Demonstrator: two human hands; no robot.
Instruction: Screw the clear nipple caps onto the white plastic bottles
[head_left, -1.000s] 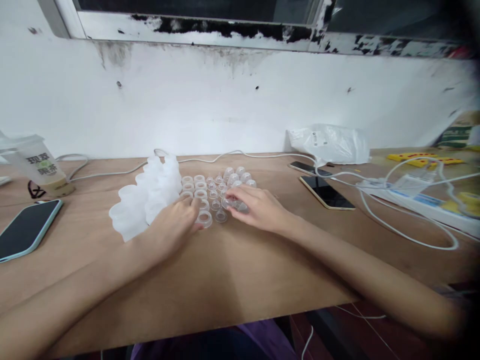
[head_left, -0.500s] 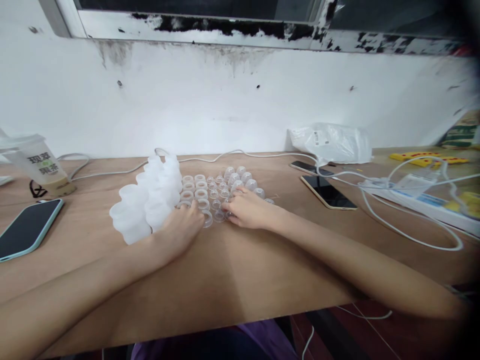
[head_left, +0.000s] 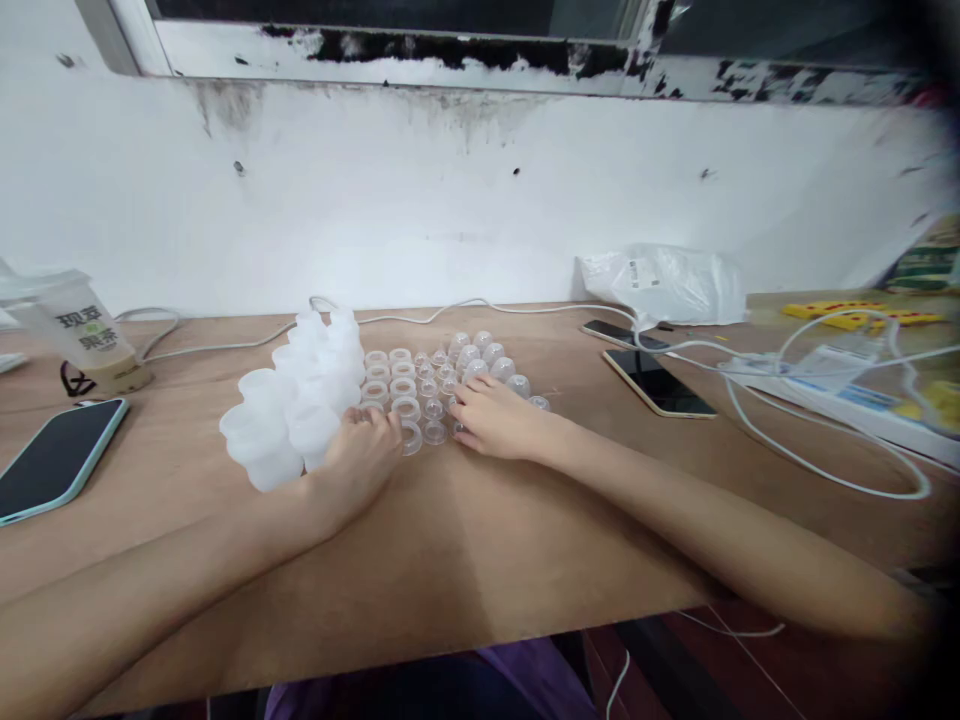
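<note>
Several rows of small clear and frosted parts are laid out side by side on a brown tabletop point(head_left: 450, 560). Frosted white cups point(head_left: 259, 435) stand on the left, then translucent rings point(head_left: 403, 386), then small clear nipple-shaped pieces point(head_left: 433, 409), then clear domed caps point(head_left: 517, 385). My left hand point(head_left: 365, 450) rests at the near end of the rings, beside the cups. Its fingers bend downward and the tips are hidden. My right hand point(head_left: 499, 418) lies over the near nipple-shaped pieces and caps, fingers apart and touching them.
A drink cup point(head_left: 94, 335) and a phone in a pale blue case point(head_left: 64, 460) are on the left. To the right lie another phone point(head_left: 660, 382), a clear plastic bag point(head_left: 664, 285) and a power strip point(head_left: 862, 390) with looping white cables. A white wall stands behind.
My left hand has drawn slightly left and back from the nearest ring. My right hand has shifted slightly right, and the near nipple-shaped piece has moved a little left.
</note>
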